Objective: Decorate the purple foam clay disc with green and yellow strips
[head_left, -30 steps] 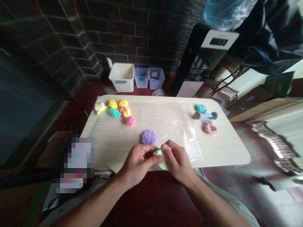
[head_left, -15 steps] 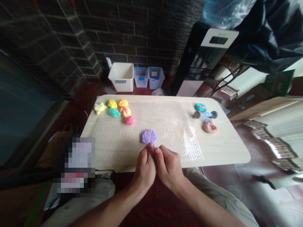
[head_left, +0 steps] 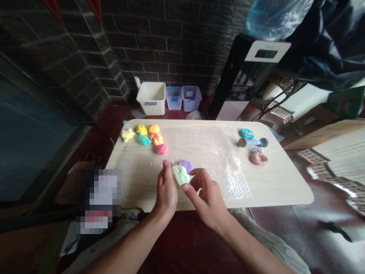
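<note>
A flattened pale green piece of modelling clay (head_left: 180,175) is held up between my hands. My left hand (head_left: 167,190) is upright along its left side, thumb raised, with most of its fingers hidden from view. From the right, my right hand (head_left: 208,196) curls its thumb and fingers about the clay's edge. Just behind, and partly covered by the green piece, a flat purple clay disc (head_left: 187,166) lies on the bubble wrap (head_left: 211,152).
Several coloured clay lumps, among them a pink one (head_left: 162,149), sit at the table's (head_left: 288,182) back left. At right are a teal clay disc (head_left: 246,133), a dumbbell-shaped piece (head_left: 253,142) and a brown clay ring (head_left: 260,158). Bins (head_left: 151,99) stand beyond the table.
My hands were pressed together, hiding what was between them. They have come apart and the flattened pale green clay now shows. The view has shifted slightly.
</note>
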A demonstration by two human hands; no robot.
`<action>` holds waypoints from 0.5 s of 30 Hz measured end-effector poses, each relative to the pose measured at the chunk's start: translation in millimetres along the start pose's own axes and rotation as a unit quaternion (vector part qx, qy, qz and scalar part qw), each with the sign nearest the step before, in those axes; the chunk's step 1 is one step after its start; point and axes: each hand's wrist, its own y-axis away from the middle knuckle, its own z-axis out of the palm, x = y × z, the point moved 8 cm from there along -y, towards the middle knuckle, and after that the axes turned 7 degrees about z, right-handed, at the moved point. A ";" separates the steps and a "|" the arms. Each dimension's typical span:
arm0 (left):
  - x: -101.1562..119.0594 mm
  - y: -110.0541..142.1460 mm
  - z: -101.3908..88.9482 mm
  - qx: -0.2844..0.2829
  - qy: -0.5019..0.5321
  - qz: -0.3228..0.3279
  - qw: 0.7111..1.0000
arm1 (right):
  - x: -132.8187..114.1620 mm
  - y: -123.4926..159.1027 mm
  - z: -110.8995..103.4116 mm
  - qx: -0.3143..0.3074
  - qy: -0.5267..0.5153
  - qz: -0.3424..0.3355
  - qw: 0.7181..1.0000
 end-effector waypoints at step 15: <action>34.3 -6.8 -0.1 -0.116 -0.071 0.019 0.990 | -2.4 2.0 32.0 -0.196 -0.144 0.044 0.969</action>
